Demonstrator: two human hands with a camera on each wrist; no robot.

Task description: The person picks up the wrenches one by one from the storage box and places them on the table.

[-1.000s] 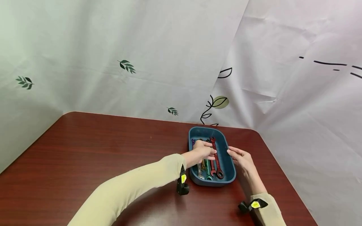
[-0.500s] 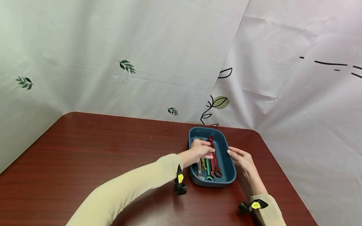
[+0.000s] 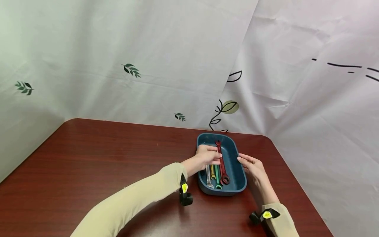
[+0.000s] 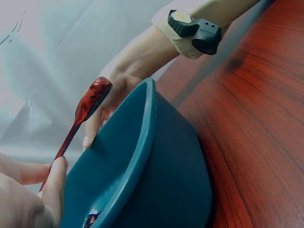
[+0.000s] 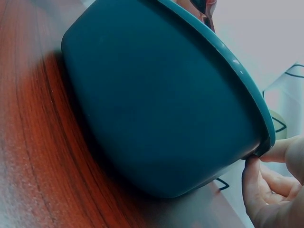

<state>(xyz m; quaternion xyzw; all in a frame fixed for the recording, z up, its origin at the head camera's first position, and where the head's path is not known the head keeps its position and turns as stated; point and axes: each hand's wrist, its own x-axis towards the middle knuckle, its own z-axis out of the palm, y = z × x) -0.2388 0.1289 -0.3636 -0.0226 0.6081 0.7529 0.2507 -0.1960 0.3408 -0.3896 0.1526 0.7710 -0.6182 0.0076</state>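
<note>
The far ends of the silver wrench (image 3: 208,175), yellow wrench (image 3: 213,172) and green wrench (image 3: 217,176) are hidden under the left grip (image 3: 207,155), and whether more lies beneath cannot be told. In the left wrist view that hand is cut off by the frame edge; in the right wrist view the contents of the blue box (image 3: 220,192) are mostly blocked by its wall. By the left grip, thumb and fingers together, the red wrench (image 3: 223,168) is pinched around its shaft, over the box, with one end seen apart from the wall; whether its other end touches anything is unclear. By the right grip (image 3: 255,171), the box's rim just right of the red wrench is pinched. Left of both grips, the bench (image 3: 118,158) is spread; beyond them, a printed cloth (image 3: 165,65) is hung.
</note>
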